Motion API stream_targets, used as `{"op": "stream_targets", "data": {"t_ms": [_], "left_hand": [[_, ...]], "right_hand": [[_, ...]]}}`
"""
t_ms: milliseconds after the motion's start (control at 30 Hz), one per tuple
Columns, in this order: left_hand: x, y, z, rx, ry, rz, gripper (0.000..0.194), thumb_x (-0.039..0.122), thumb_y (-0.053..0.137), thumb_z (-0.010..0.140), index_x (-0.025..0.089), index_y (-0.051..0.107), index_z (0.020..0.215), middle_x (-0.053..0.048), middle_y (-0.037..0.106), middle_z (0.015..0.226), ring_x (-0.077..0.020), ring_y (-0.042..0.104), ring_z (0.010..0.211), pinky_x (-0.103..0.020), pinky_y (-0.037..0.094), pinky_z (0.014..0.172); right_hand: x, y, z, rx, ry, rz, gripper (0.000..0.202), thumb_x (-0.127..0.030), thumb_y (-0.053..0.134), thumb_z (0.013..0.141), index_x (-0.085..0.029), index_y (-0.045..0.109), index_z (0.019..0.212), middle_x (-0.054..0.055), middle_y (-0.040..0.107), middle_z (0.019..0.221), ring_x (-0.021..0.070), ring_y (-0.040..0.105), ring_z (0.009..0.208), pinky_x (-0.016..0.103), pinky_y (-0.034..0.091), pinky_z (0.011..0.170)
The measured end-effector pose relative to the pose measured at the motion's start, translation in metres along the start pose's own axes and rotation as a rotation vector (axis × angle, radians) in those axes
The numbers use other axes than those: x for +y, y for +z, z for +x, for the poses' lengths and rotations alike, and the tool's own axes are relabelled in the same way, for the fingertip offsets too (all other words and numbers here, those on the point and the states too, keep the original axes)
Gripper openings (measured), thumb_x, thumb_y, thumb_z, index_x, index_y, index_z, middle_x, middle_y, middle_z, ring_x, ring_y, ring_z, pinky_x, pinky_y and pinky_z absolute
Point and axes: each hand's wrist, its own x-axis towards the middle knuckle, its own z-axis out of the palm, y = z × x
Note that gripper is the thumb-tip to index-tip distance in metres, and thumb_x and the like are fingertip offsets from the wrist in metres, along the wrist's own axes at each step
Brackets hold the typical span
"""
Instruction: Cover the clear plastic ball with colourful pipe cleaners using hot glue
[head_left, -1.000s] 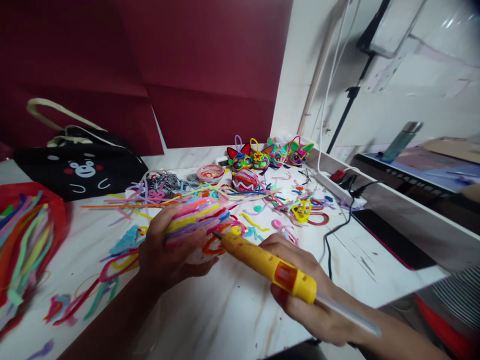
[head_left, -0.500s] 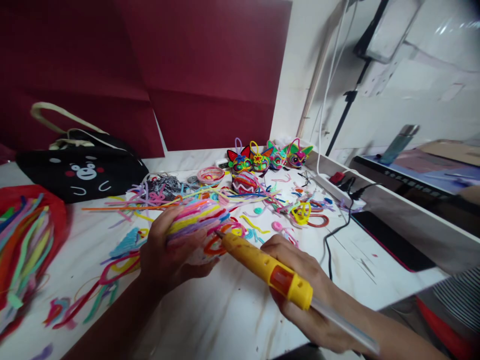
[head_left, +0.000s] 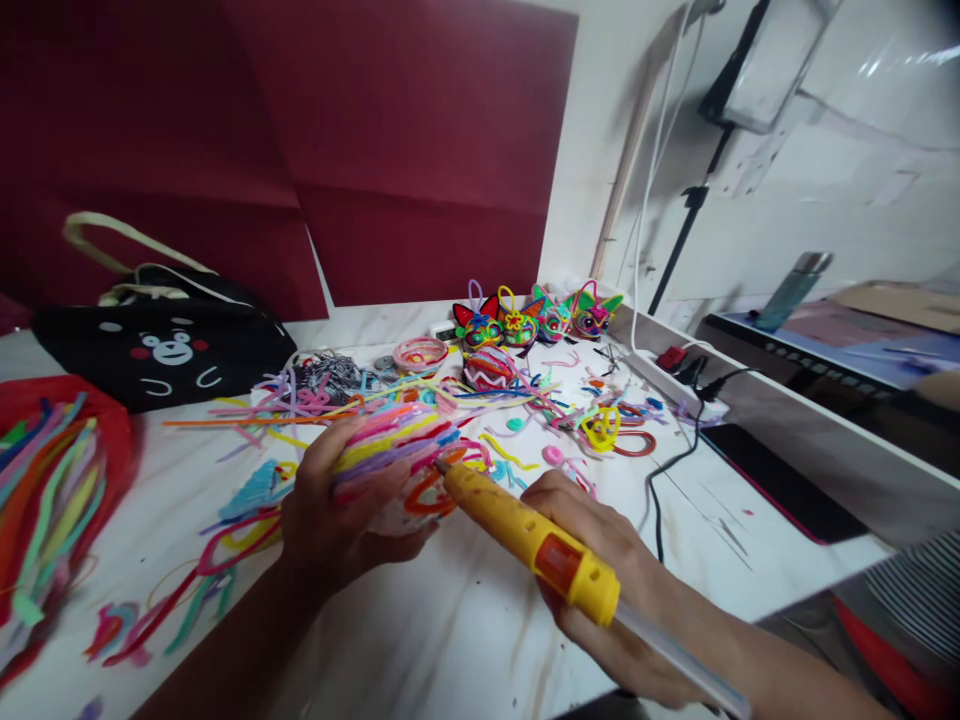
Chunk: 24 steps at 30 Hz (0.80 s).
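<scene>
My left hand [head_left: 330, 510] is wrapped round a ball [head_left: 394, 440] covered in rows of coloured pipe cleaners, pink, yellow and purple. An orange loop and a pink curl show on the side of the ball turned to the right. In my right hand [head_left: 600, 560] is a yellow glue gun [head_left: 517, 520], with a clear glue stick [head_left: 682, 660] poking out of its back end. Its dark nozzle meets or nearly meets the ball by the orange loop; contact is hard to tell. My right fingers are partly hidden behind the gun.
Loose pipe cleaners [head_left: 255, 425] litter the table round the ball. Several finished cat-faced ornaments [head_left: 517, 325] line the back. A black bag [head_left: 165, 340] and a red bag of pipe cleaners [head_left: 112, 430] stand left. To the right lie a power strip [head_left: 675, 380], its black cable and a phone [head_left: 780, 485].
Both hands keep almost the same pose. The glue gun has shifted very slightly, its nozzle still at the ball's right side; the whole view has moved a little.
</scene>
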Motion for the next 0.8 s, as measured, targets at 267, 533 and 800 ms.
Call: {"op": "stream_targets", "data": {"t_ms": [267, 533, 800], "left_hand": [[-0.0013, 0.0033, -0.0025, 0.047, -0.024, 0.009, 0.072, 0.05, 0.086, 0.06, 0.03, 0.054, 0.122, -0.013, 0.045, 0.145, -0.0367, 0.06, 0.121, -0.051, 0.062, 0.089], [0.0009, 0.0031, 0.0, 0.075, -0.014, -0.028, 0.071, 0.048, 0.088, 0.059, 0.027, 0.056, 0.119, -0.016, 0.046, 0.146, -0.0391, 0.062, 0.12, -0.054, 0.063, 0.088], [0.0, 0.0048, -0.0022, 0.099, -0.011, -0.044, 0.079, 0.052, 0.087, 0.058, 0.024, 0.053, 0.124, -0.018, 0.048, 0.143, -0.0395, 0.062, 0.12, -0.052, 0.062, 0.086]], "right_hand": [[0.0061, -0.0004, 0.0021, 0.04, -0.02, 0.0, 0.016, -0.015, 0.05, 0.084, -0.023, 0.044, 0.096, 0.003, 0.053, 0.092, 0.0188, 0.052, 0.082, 0.032, 0.045, 0.068], [0.0022, -0.0002, 0.0005, 0.026, -0.004, 0.019, 0.02, -0.011, 0.049, 0.082, -0.024, 0.041, 0.095, 0.001, 0.051, 0.091, 0.0177, 0.05, 0.082, 0.031, 0.043, 0.068], [0.0012, -0.0001, 0.0017, -0.004, 0.025, 0.033, 0.021, -0.012, 0.05, 0.078, -0.022, 0.044, 0.096, 0.003, 0.052, 0.094, 0.0184, 0.053, 0.081, 0.034, 0.045, 0.07]]}}
